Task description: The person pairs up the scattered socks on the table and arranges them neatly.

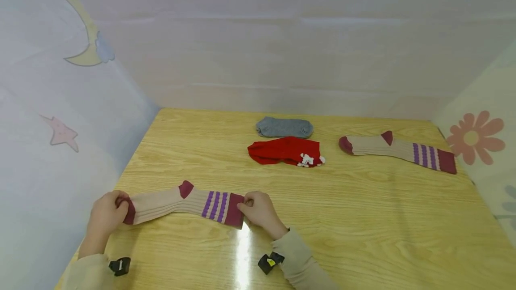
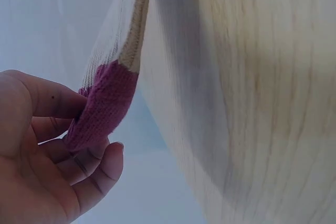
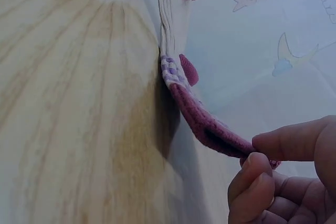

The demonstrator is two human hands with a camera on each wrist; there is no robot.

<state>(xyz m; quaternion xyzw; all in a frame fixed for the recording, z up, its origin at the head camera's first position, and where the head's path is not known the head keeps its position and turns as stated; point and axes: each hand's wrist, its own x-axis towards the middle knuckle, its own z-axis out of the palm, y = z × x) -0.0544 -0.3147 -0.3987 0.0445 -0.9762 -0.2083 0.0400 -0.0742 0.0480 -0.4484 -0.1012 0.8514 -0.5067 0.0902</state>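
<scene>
A beige sock [image 1: 161, 203] with maroon toe, heel and cuff and purple stripes stretches between my two hands, above the front left of the table. My left hand [image 1: 105, 215] pinches its maroon toe [image 2: 107, 103] between thumb and fingers. At the other end, my right hand [image 1: 260, 209] pinches the edge of the maroon cuff [image 3: 210, 127], whose opening shows in the right wrist view. The sock's middle hangs just over the wood, casting a shadow. A matching sock [image 1: 399, 149] lies flat at the back right of the table, heel pointing away.
Near the back middle lies a grey ankle sock [image 1: 284, 127], with a red sock [image 1: 282, 150] bearing a white animal figure just in front of it. The wooden table [image 1: 322, 236] is bordered by a pale printed cloth [image 1: 258, 57] at the back and sides.
</scene>
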